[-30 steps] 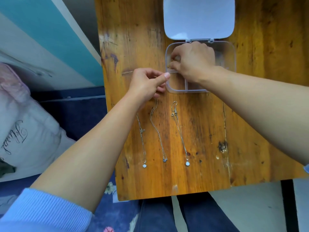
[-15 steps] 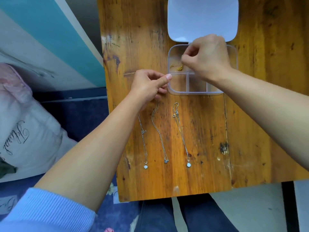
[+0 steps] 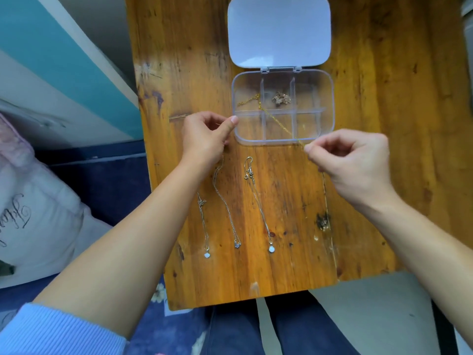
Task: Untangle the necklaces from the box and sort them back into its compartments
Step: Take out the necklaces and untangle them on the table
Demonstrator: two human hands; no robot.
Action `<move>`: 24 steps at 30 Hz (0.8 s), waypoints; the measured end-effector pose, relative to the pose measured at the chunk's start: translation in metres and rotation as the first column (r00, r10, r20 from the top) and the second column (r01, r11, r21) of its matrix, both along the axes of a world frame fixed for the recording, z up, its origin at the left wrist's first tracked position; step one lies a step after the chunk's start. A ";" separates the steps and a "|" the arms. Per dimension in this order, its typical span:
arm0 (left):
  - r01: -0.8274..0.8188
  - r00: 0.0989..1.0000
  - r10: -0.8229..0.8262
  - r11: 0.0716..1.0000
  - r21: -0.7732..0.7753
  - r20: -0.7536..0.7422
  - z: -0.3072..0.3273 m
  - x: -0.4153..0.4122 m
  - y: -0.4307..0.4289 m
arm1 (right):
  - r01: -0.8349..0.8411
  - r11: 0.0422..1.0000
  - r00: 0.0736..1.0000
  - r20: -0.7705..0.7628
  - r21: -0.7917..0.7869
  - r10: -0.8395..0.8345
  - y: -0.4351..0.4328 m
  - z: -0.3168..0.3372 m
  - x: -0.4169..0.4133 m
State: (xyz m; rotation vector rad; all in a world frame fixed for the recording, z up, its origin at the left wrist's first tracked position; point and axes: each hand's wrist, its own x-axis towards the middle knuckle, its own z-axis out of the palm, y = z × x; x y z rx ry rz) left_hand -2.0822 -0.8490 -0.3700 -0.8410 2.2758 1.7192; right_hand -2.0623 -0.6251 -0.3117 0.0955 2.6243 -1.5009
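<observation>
Head view: worn orange-brown wooden table (image 3: 371, 124) seen from above, with clear plastic six-compartment box (image 3: 330, 103) near the far edge, its pale bluish lid (image 3: 279, 29) lying open flat behind the hinge. Small gold tangled pendant (image 3: 281, 98) in the far middle compartment. Thin gold chain necklace (image 3: 277, 120) starting in the far left compartment, crossing the dividers diagonally, passing over the near rim and ending at the right hand (image 3: 355, 165). Right hand just beyond the near right corner of the box, thumb and forefinger pinched narrowly on the gold chain, other fingers curled. Left hand (image 3: 204, 139) just beside the near left corner of the box, thumb pressed against curled fingers; whether anything sits in the pinch cannot be told. Three thin silver pendant necklaces laid out roughly parallel on the table nearer than the box: left one (image 3: 204, 224) partly hidden by the left forearm, middle one (image 3: 226, 203) reaching up under the left hand, right one (image 3: 258, 203) with its clasp nearest the box. Light blue ribbed sleeve (image 3: 51, 331) at the lower left.
</observation>
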 end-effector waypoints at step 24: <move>0.233 0.969 -0.208 0.948 -0.218 0.133 -0.002 0.044 0.090 | -0.030 0.976 0.975 0.223 0.214 -0.019 0.068 -0.073 0.072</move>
